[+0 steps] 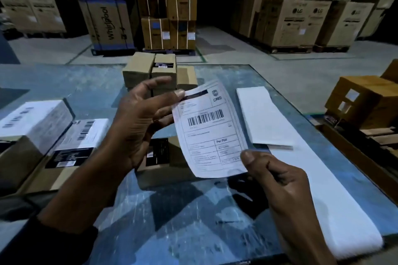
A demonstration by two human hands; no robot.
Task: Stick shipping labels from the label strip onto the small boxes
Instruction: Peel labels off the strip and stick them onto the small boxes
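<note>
The label (210,130) is held above the bench (64,84), pinched at its near corner by the right hand (277,180) and at its far corner by the left hand (137,122). Its long axis runs away from the person. A small box (170,155) lies directly beneath, with more small boxes (159,71) stacked beyond.

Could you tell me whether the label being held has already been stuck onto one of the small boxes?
No, the label is in the air, pinched between the left hand and right hand.
</note>
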